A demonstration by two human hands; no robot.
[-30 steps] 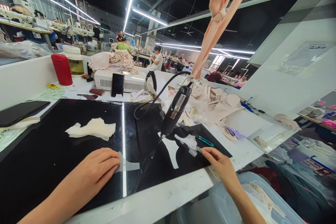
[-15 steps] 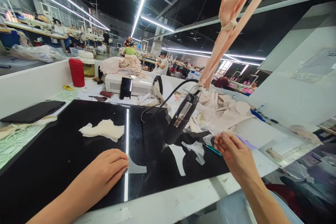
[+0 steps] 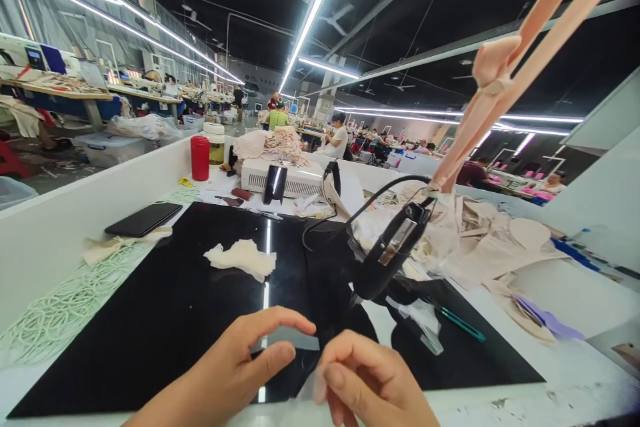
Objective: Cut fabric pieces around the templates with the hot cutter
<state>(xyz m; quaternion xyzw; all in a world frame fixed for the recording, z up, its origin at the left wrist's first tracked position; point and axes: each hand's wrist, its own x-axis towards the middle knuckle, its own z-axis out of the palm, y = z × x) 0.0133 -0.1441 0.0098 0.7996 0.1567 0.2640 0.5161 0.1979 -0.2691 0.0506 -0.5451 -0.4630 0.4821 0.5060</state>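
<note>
My left hand [image 3: 260, 353] hovers over the black sheet [image 3: 150, 340], thumb and forefinger apart, nothing between them. Just behind its fingers a pale translucent cut piece [image 3: 303, 339] lies flat, partly covered. My right hand [image 3: 373, 377] is closed in a pinch close by, with a thin, clear film scrap [image 3: 319, 383] at its fingertips; its outline is blurred. A black corded hand tool [image 3: 395, 250] hangs tip down from peach straps [image 3: 473, 120] beyond my right hand. Beneath its tip lie a white cut piece [image 3: 381, 321] and a crumpled clear scrap [image 3: 420, 320].
Cream fabric pieces [image 3: 243, 259] lie on the sheet's far half. A slim teal tool [image 3: 463, 324] rests at right, near beige fabric [image 3: 480, 233]. Green cords [image 3: 75, 293] and a black phone [image 3: 145, 219] lie left. A red container [image 3: 200, 159] and a white machine [image 3: 253, 180] stand behind.
My right hand has moved left from beside the teal tool to the middle, next to my left hand. My left hand's fingers have lifted and spread. The view has swung left.
</note>
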